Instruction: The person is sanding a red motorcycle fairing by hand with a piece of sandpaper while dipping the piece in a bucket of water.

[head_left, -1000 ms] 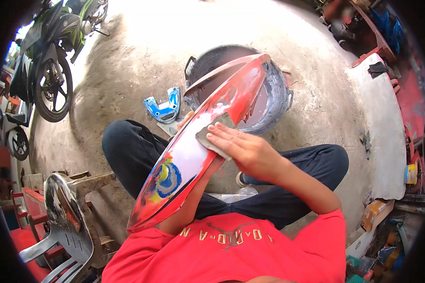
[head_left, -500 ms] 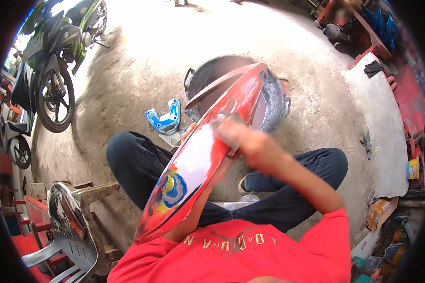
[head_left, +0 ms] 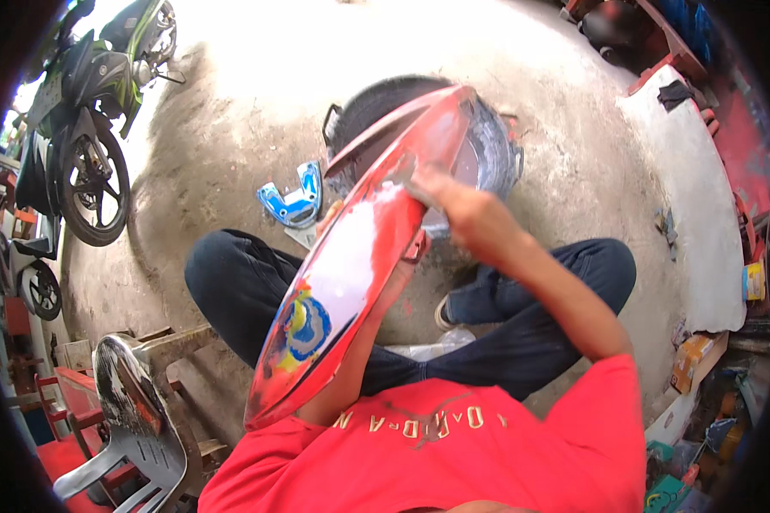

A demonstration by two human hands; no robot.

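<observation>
A long curved red body panel, with a pale patch and blue-yellow graphic, slants across my lap toward a dark tub of murky liquid. My left hand grips it from beneath, fingertips showing at its left edge, the rest largely hidden. My right hand, blurred by motion, presses a grayish sanding sheet against the panel's upper part. Left of the tub, a blue-and-white plastic part lies on the floor atop a pale flat piece.
Two motorcycles stand at the left. A paint-stained gray plastic chair is at lower left. A white slab, cardboard box and assorted clutter line the right side. My crossed legs frame the work.
My right hand with the sheet has moved up along the panel toward its far end. The view has shifted slightly; the panel stays in my left hand.
</observation>
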